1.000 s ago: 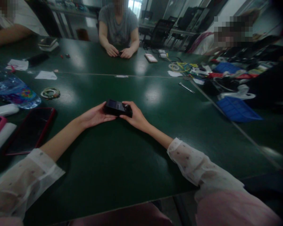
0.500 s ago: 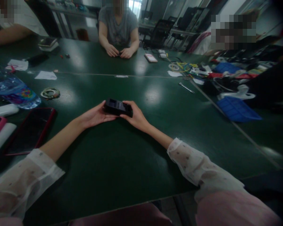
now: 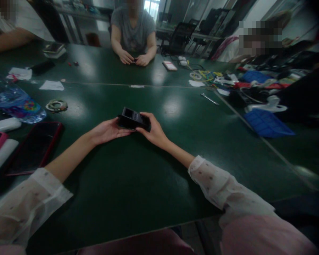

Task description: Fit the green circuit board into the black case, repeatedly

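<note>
A black handheld device with a small screen and a row of buttons [image 3: 131, 115] is held between both hands over the table [image 3: 149, 184], its left end tilted up. The left hand [image 3: 106, 131] grasps that end's dark lower part, palm partly upturned and fingers reaching beneath, probably to carry the weight; whether that part is a separate case, I cannot tell. The right hand [image 3: 152, 129] grips the right end, thumb on the near side and fingers around the far side, a hold that likely governs the tilt. Both forearms slant inward to the device, wrists nearly straight, which should keep it centred and steady. Left of the device lie a beaded bracelet [image 3: 51, 106], a red-edged smartphone [image 3: 35, 148] and a water bottle [image 3: 18, 102], apparently set aside; right of it and farther off are a metal spanner-like tool [image 3: 210, 99] and a blue plastic bin [image 3: 268, 122].
</note>
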`<state>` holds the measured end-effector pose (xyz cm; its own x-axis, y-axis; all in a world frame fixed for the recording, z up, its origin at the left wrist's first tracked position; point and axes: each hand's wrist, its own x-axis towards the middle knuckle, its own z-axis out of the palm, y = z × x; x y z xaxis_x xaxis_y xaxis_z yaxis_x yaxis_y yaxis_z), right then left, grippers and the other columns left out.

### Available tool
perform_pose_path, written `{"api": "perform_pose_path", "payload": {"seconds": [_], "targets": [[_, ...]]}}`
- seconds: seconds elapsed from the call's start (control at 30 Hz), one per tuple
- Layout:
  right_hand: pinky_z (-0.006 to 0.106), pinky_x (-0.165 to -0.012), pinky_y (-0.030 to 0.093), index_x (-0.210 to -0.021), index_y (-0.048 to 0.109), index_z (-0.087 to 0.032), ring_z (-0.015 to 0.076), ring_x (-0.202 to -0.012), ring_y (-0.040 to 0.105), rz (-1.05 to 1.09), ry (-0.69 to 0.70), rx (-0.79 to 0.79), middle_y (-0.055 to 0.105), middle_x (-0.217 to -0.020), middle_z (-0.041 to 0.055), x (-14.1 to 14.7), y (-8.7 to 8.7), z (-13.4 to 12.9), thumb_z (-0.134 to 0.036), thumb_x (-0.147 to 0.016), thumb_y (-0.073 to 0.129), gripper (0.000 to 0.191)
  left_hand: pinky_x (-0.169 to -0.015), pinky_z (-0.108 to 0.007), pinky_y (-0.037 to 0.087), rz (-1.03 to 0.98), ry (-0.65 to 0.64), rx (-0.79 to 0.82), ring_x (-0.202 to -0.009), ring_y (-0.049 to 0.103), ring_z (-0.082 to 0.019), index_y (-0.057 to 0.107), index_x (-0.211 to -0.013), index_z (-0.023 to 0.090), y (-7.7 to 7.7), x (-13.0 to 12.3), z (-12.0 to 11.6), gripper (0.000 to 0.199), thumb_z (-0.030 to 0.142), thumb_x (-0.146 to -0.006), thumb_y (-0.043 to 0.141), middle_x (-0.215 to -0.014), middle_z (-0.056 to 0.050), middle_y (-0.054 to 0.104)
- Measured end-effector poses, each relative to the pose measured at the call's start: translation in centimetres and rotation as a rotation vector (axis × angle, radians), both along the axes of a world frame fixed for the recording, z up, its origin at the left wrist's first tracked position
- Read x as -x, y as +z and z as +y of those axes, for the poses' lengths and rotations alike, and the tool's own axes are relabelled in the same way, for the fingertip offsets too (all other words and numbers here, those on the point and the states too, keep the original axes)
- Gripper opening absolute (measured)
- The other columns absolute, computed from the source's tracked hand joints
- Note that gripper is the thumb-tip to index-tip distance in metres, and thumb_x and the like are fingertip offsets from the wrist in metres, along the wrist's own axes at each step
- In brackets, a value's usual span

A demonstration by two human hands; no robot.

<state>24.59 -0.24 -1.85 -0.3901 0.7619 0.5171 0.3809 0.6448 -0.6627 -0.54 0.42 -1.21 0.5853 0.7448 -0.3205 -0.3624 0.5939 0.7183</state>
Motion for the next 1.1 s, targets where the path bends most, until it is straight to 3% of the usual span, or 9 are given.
{"api": "perform_pose_path", "payload": {"seconds": [0.5,1.1], "targets": [[0.052,-0.103,0.051,-0.137,0.044,-0.026,0.0306,-0.12,0.059,0.019,-0.037,-0.024,0.058,-0.131,0.0132,-0.07,0.03,-0.11,-0.056,-0.091,0.063,0.058,-0.119,-0.046,0.038,0.024,0.006,-0.054,-0.118,0.069,-0.028,0.04,-0.152,0.008,-0.25,-0.01,-0.08,0.052,0.017,-0.101,0.043,-0.133,-0.022,0.067],[0.053,-0.105,0.05,-0.139,0.043,-0.028,0.0307,-0.122,0.057,0.081,-0.149,-0.051,0.057,-0.129,0.0119,-0.07,0.27,-0.33,-0.057,-0.093,0.06,0.057,-0.12,-0.046,0.036,-0.002,-0.034,-0.105,-0.122,0.067,-0.028,0.063,-0.129,0.009,-0.29,0.04,-0.02,0.034,0.017,-0.1,0.048,-0.129,-0.019,0.071]]}}
